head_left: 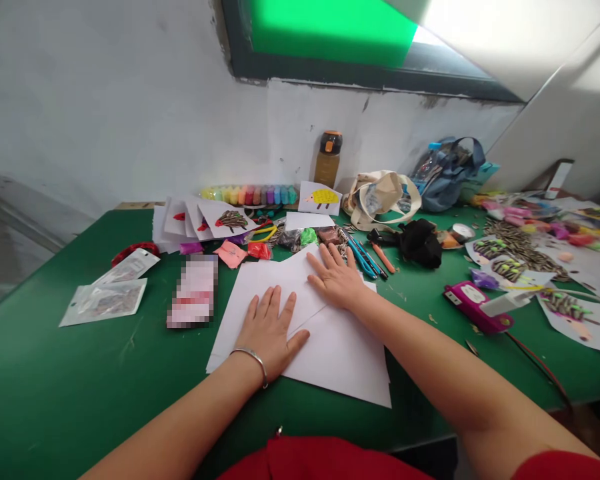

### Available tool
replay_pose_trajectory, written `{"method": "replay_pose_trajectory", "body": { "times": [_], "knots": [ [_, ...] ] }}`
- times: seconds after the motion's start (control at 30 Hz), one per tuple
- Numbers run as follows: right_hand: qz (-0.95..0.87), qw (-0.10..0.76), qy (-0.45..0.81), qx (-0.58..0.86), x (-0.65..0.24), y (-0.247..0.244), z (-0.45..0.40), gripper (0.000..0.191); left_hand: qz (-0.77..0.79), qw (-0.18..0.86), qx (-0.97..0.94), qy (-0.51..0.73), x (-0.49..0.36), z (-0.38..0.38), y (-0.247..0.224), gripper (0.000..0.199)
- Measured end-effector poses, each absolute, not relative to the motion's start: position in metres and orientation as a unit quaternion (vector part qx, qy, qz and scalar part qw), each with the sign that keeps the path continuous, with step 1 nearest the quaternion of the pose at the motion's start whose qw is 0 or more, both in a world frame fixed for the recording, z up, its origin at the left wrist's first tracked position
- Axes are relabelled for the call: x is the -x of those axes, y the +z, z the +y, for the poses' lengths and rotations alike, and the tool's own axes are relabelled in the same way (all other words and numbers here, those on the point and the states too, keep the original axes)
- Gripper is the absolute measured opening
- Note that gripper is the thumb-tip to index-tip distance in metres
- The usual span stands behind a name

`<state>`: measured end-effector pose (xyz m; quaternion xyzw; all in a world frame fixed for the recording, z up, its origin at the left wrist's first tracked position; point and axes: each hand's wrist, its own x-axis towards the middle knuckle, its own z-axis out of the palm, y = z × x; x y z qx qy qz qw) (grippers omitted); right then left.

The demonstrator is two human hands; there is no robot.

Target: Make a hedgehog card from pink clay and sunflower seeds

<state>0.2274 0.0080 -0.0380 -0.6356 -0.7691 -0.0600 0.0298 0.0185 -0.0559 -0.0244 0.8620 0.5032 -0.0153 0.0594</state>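
White sheets of paper [340, 360] lie in a loose stack on the green table before me, their edges not lined up. My left hand [267, 333], with a silver bangle at the wrist, rests flat on the left part of the top sheets, fingers spread. Further up and to the right, my right hand [336, 277] also lies flat with its fingers apart. Its fingertips reach near the far edge of the paper, close to blue-handled scissors [364, 260] and several pens. A straight paper edge runs between the two hands. Neither hand grips anything.
Behind the paper are clay packets [260, 251], hedgehog picture cards [230, 219] and a row of coloured clay tubs [250, 195]. A bottle [329, 160] and a cloth bag [380, 197] stand by the wall. At right lies a magenta power strip [477, 307]; at left, plastic pouches [105, 300].
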Motion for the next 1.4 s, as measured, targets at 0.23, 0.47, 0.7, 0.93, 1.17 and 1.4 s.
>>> {"method": "replay_pose_trajectory", "body": {
  "times": [0.23, 0.47, 0.7, 0.93, 1.17, 1.4],
  "knots": [
    [-0.741, 0.029, -0.089, 0.665, -0.248, -0.040, 0.014, 0.059, 0.498, 0.054, -0.866, -0.008, -0.017, -0.056, -0.025, 0.072],
    [-0.718, 0.037, -0.133, 0.682, -0.257, -0.041, 0.017, 0.057, 0.497, 0.066, -0.866, -0.001, -0.016, -0.056, -0.024, 0.069],
    [-0.638, 0.080, -0.227, 0.732, -0.279, -0.030, 0.005, 0.049, 0.499, 0.075, -0.863, 0.006, -0.015, -0.056, -0.024, 0.069],
    [-0.664, 0.081, -0.102, 0.736, -0.263, -0.013, -0.025, 0.034, 0.501, 0.086, -0.861, 0.014, -0.015, -0.055, -0.026, 0.070],
    [-0.638, 0.081, 0.025, 0.765, -0.238, -0.005, -0.012, 0.026, 0.498, 0.078, -0.863, 0.030, -0.013, -0.057, -0.030, 0.068],
    [-0.629, 0.127, 0.089, 0.762, -0.242, -0.012, 0.001, 0.024, 0.494, 0.042, -0.865, 0.075, -0.011, -0.058, -0.030, 0.066]
  ]
}}
